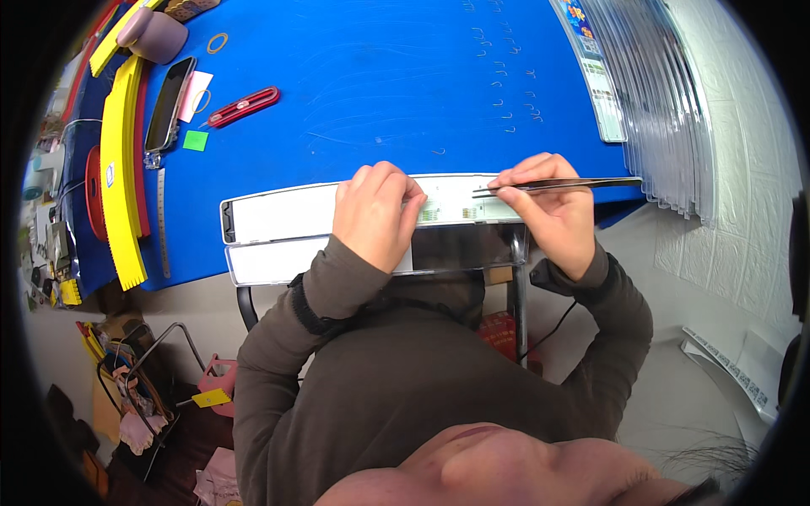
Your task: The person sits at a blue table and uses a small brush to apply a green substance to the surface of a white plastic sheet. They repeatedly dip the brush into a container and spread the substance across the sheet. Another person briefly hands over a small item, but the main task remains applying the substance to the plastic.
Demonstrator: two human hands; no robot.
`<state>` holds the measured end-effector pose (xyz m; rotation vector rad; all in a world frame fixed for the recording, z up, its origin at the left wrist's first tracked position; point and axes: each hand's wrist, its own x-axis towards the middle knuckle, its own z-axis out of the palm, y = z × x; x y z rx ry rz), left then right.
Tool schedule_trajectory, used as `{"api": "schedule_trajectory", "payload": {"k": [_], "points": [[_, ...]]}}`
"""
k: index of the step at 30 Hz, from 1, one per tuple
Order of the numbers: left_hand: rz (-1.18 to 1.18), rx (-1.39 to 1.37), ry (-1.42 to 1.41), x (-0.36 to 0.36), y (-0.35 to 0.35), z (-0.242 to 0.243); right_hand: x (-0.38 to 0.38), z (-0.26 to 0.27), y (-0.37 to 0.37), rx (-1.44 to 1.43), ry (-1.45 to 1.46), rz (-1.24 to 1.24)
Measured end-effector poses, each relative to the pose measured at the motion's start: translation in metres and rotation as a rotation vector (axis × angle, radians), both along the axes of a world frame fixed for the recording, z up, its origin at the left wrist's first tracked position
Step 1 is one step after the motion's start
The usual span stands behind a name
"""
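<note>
A long, narrow white plastic case [278,215] lies along the table's near edge, its clear lid [468,248] folded open towards me. My right hand [554,202] grips a pair of dark metal tweezers [569,184]. Their tips point left, over the case's right half. On the case's left-centre is my left hand [380,215], thumb and forefinger drawn together at the white surface. Whether something thin is between them is hidden. Thin vertical lines mark a small patch [469,213] of the case below the tweezer tips. Several small fish hooks [500,82] lie in loose rows farther back.
At left on the blue mat [380,76] are a red folding-type tool [245,106], a phone [171,104], a green paper square [195,140], a metal ruler [162,221] and yellow toothed strips [120,177]. Clear plastic cases [658,95] stand stacked at right by the wall.
</note>
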<state>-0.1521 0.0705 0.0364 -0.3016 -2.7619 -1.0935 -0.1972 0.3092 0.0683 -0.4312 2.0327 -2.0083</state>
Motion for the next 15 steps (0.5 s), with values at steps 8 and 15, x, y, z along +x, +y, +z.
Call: {"api": "schedule_trajectory", "payload": {"k": [8, 15], "points": [[0.008, 0.081, 0.027, 0.002, -0.002, -0.003, 0.007, -0.024, -0.004, -0.145, -0.155, -0.038], [0.016, 0.071, 0.061, 0.002, -0.002, -0.003, 0.002, -0.037, -0.026, -0.208, -0.212, -0.023]]}}
